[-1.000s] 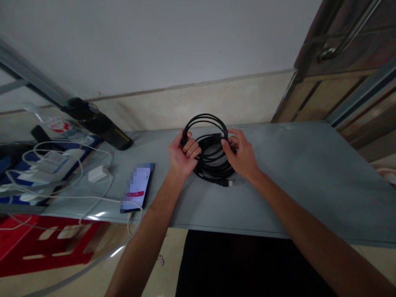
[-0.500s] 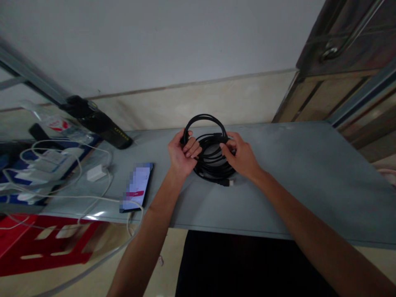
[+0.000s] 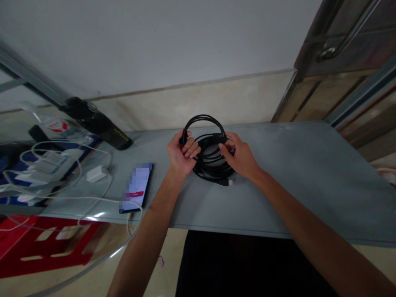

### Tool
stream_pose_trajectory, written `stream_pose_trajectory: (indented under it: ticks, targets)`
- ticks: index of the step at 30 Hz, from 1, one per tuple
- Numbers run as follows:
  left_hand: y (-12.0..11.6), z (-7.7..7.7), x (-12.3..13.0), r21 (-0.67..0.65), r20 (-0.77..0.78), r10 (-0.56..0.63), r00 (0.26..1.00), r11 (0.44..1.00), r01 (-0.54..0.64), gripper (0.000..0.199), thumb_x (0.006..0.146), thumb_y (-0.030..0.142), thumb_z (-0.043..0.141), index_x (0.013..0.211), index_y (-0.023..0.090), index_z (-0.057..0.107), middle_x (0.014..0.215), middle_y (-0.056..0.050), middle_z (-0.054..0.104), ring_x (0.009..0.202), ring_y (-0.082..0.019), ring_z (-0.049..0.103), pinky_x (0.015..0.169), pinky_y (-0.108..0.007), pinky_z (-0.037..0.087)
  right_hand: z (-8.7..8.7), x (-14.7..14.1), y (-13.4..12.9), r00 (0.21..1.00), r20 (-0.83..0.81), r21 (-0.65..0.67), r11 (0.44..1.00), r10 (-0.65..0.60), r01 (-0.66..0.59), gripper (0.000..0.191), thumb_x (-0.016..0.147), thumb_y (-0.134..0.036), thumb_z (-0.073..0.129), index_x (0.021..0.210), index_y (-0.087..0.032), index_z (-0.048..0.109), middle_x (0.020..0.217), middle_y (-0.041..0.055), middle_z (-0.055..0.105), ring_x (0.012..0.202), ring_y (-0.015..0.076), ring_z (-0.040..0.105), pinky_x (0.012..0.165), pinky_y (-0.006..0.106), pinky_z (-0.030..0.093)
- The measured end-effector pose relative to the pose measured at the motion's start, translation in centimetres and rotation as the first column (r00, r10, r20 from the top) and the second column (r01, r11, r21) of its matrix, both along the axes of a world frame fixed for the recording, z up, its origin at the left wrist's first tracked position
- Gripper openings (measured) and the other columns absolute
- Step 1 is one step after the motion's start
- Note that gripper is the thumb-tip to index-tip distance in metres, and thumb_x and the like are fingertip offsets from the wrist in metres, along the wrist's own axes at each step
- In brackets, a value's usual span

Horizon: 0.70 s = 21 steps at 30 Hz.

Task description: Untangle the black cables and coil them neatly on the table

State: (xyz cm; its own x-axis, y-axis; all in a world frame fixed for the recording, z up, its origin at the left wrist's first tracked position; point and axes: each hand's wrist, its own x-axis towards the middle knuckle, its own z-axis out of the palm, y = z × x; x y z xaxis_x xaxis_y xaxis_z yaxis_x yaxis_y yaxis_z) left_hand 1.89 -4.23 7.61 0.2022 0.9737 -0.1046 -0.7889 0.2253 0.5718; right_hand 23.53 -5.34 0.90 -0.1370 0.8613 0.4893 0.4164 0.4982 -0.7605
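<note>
A coiled black cable [image 3: 213, 168] lies on the grey table [image 3: 297, 173], with several of its loops raised in an arc between my hands. My left hand [image 3: 184, 152] is closed round the left side of the raised loops, palm turned up. On the right side, my right hand [image 3: 239, 153] pinches the loops between thumb and fingers. A connector with a pale metal tip [image 3: 230, 182] rests at the near side of the coil. Part of the coil is hidden behind my fingers.
Left of my arm lies a lit phone [image 3: 137, 187], with a white adapter [image 3: 96, 173] beyond it. A black bottle [image 3: 99, 123], a clear bottle [image 3: 63, 126] and tangled white cables stand or lie at the left. A red stool [image 3: 58, 243] is below. The wall [image 3: 185, 103] borders the far edge.
</note>
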Motion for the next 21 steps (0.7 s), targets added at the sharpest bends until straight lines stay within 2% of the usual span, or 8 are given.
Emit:
stream_pose_trajectory:
  ticks: [21]
  targets:
    - [0.09, -0.12, -0.08, 0.011, 0.000, -0.008, 1.000, 1.000, 0.008, 0.050, 0.121, 0.036, 0.039, 0.083, 0.018, 0.067, 0.047, 0.010, 0.027, 0.034, -0.006, 0.029, 0.038, -0.021, 0.027, -0.01, 0.17, 0.09, 0.998, 0.055, -0.001, 1.000, -0.007, 0.007, 0.046, 0.112, -0.052, 0.056, 0.146, -0.022, 0.053, 0.094, 0.0051, 0.079, 0.081, 0.0249, 0.075, 0.082, 0.042, 0.058]
